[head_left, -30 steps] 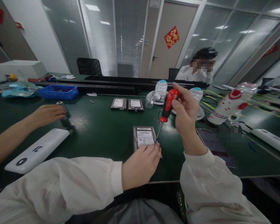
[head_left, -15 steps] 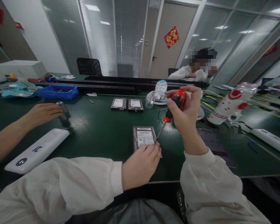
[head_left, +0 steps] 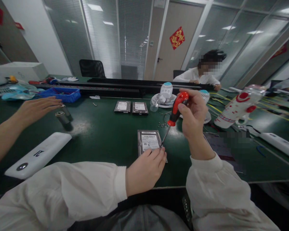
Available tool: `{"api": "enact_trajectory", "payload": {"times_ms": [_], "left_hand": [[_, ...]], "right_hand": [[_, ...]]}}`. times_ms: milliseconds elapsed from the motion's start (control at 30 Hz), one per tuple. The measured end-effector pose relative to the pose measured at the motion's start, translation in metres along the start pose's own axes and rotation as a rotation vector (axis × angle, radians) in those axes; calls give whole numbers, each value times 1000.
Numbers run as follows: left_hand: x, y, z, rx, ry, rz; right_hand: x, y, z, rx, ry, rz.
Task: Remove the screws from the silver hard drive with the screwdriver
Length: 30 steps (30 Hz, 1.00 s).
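A hard drive [head_left: 148, 138] with a white label lies flat on the green table in front of me. Across its lower part rests my left hand [head_left: 148, 168], fingers together and gripping it, the fingertips at its right edge. My right hand [head_left: 194, 112] is closed around the red and black handle of a screwdriver [head_left: 175, 109]. The shaft slants down to the drive's right edge, its tip beside my left fingertips; the exact contact is hidden. Several small screws [head_left: 162, 125] are scattered just beyond the drive.
Two more hard drives [head_left: 122, 106] lie farther back. At left, a co-worker's hand [head_left: 36, 107] hovers by two metal cylinders [head_left: 62, 117], near a white power bank [head_left: 38, 156]. Small white fans [head_left: 167, 91], a blue tray [head_left: 61, 94] and a white bottle [head_left: 239, 107] stand around. Another person sits opposite.
My right fingers have shifted on the screwdriver, whose handle leans slightly more left. My left hand stays put. The co-worker's hand has lifted leftward, exposing a second cylinder; the person opposite has lowered a hand.
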<state>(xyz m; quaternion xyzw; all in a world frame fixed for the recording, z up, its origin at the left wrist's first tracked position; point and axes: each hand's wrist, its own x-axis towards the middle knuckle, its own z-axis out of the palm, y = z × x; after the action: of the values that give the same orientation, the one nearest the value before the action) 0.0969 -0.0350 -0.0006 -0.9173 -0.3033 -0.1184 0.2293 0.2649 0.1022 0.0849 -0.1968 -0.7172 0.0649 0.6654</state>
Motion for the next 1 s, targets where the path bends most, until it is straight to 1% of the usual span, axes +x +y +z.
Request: {"api": "enact_trajectory", "payload": {"times_ms": [100, 200, 267, 333, 467, 567, 733, 800, 900, 1000], "left_hand": [[0, 1, 1, -4, 6, 3], [-1, 1, 1, -3, 7, 2], [-1, 1, 0, -3, 5, 1], [0, 1, 0, 0, 0, 1], [0, 0, 0, 6, -4, 1], [0, -1, 0, 1, -2, 1], [0, 0, -1, -4, 6, -4], [0, 0, -1, -5, 9, -2], [0, 1, 0, -5, 7, 0], [0, 1, 1, -3, 7, -4]], "right_hand": [[-1, 1, 0, 45, -21, 44], [-1, -4, 3, 106, -23, 97], [0, -8, 5, 107, -23, 80], [1, -11, 6, 75, -6, 24], [3, -9, 7, 18, 17, -30], [2, -7, 6, 45, -12, -18], [-1, -10, 7, 188, -113, 95], [-1, -10, 7, 192, -112, 89], [0, -10, 8, 137, -89, 40], [1, -7, 8, 130, -74, 50]]}}
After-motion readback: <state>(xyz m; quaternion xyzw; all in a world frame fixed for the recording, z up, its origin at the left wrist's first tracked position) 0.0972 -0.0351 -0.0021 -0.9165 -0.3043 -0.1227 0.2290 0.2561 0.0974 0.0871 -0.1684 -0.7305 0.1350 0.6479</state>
